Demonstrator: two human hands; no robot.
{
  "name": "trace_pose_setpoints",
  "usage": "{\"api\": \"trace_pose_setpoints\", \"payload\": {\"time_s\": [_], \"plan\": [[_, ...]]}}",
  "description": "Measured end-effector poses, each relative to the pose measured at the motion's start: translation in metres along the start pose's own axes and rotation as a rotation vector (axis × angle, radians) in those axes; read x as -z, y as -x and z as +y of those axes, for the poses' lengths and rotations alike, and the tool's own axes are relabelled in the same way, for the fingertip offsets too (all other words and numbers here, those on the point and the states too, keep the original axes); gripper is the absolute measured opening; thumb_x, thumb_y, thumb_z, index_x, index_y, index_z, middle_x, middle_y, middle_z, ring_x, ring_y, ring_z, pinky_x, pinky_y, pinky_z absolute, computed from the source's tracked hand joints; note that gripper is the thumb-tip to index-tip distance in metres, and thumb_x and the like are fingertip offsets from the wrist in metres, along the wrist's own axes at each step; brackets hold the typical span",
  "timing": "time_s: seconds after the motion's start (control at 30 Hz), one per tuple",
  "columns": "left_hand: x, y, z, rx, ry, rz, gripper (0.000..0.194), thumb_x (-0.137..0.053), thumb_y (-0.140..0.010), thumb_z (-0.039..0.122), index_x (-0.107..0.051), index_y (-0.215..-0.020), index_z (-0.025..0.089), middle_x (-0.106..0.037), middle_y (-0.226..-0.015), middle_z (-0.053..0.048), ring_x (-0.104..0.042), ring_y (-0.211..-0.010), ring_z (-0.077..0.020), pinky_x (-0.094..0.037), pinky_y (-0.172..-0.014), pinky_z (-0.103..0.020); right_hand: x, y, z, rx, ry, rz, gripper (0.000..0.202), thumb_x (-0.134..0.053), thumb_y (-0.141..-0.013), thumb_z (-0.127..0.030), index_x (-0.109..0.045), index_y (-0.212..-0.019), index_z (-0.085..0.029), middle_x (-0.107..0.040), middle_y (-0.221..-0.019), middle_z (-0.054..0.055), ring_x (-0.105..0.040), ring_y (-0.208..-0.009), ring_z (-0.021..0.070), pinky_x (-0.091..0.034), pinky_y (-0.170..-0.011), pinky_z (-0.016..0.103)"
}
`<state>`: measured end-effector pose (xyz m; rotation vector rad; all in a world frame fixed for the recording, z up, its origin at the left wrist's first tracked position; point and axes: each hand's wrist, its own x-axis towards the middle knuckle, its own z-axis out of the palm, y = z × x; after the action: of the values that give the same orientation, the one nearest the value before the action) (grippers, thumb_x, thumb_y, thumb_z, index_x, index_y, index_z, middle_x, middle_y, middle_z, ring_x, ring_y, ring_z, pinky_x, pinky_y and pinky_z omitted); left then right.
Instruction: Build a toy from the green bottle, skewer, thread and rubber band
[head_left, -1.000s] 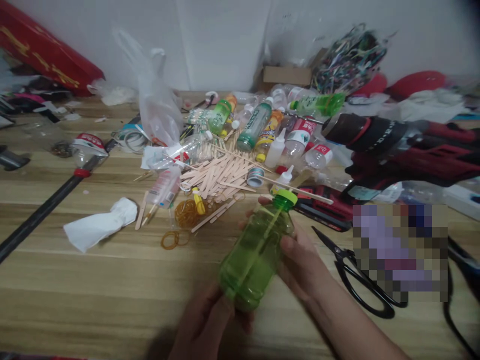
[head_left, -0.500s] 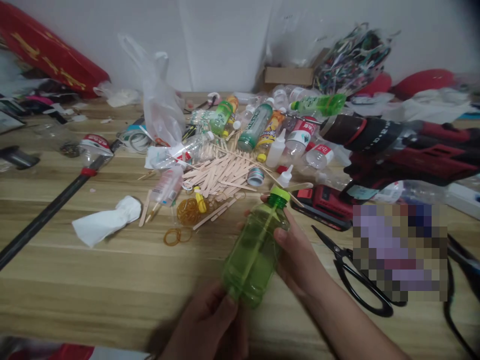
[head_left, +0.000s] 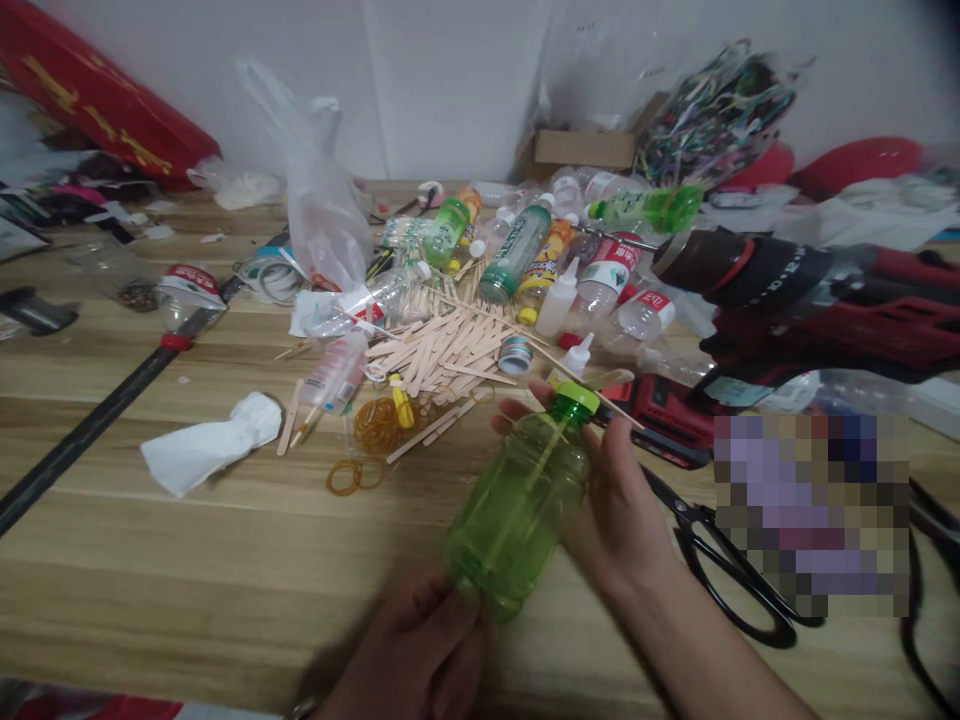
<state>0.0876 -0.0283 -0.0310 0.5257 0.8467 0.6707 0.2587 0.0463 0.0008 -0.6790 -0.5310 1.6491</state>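
Observation:
A clear green bottle with a bright green cap is held tilted over the front of the table, a thin stick showing along its middle. My left hand pinches the bottle's bottom end. Behind and to the right of the bottle is my right hand, its fingers apart and the thumb raised off the plastic; some fingertips show past the bottle's left side near the neck. Beyond the bottle lies a pile of flat wooden sticks, with rubber bands left of it.
At the right are a red and black drill and black scissors. Several plastic bottles lie behind the stick pile. A white plastic bag stands at the back, a crumpled tissue lies left, and a dark rod crosses the left side.
My right thumb has lifted off the bottle and the fingers have spread. The bottle's cap end has shifted slightly right. My left hand keeps its pinch at the bottom.

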Motion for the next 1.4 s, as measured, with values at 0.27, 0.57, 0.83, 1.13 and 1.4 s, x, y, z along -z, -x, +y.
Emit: {"api": "trace_pose_setpoints", "payload": {"time_s": [0.27,0.57,0.83,1.13,1.4], "plan": [[0.004,-0.002,-0.007,-0.021,-0.027,0.056,0.052,-0.074,-0.075,0.068,-0.057,-0.065,0.019,-0.028,-0.036,0.013,-0.019,-0.034,-0.0037,-0.018,-0.040,-0.020,0.000,-0.005,-0.005,0.013,-0.066,0.090,0.025,-0.080,-0.078,-0.049,-0.081,-0.094,-0.030,-0.080,-0.098,0.000,-0.073,-0.090,0.0227,-0.059,-0.085,0.036],[0.004,0.001,-0.009,-0.043,-0.122,0.129,0.057,-0.072,-0.071,0.074,-0.061,-0.075,0.018,-0.028,-0.038,0.014,-0.018,-0.037,-0.0036,-0.016,-0.040,-0.020,0.001,-0.002,-0.003,0.038,-0.033,0.091,0.031,-0.082,-0.076,-0.055,-0.080,-0.094,-0.030,-0.078,-0.097,0.000,-0.069,-0.102,0.0231,-0.056,-0.089,0.037],[-0.006,0.008,0.001,-0.043,-0.136,0.161,0.060,-0.073,-0.069,0.076,-0.059,-0.074,0.018,-0.025,-0.039,0.015,-0.019,-0.038,-0.0035,-0.019,-0.042,-0.019,0.000,-0.001,-0.004,0.041,-0.036,0.085,0.038,-0.075,-0.076,-0.059,-0.080,-0.095,-0.028,-0.078,-0.106,0.004,-0.067,-0.111,0.0278,-0.055,-0.094,0.042],[0.002,0.005,-0.012,-0.112,-0.140,0.144,0.056,-0.069,-0.075,0.074,-0.058,-0.073,0.019,-0.025,-0.038,0.014,-0.018,-0.036,-0.0038,-0.019,-0.040,-0.019,0.001,0.001,-0.002,0.031,-0.028,0.072,0.034,-0.076,-0.078,-0.061,-0.079,-0.092,-0.031,-0.077,-0.111,0.002,-0.066,-0.111,0.0258,-0.056,-0.094,0.040],[0.001,0.005,-0.013,-0.074,-0.207,0.168,0.061,-0.067,-0.073,0.078,-0.060,-0.076,0.018,-0.029,-0.039,0.013,-0.021,-0.037,-0.0043,-0.021,-0.039,-0.019,0.004,0.001,-0.002,0.030,-0.024,0.097,0.036,-0.080,-0.076,-0.060,-0.079,-0.097,-0.030,-0.077,-0.113,0.000,-0.064,-0.116,0.0249,-0.051,-0.103,0.041]]}}
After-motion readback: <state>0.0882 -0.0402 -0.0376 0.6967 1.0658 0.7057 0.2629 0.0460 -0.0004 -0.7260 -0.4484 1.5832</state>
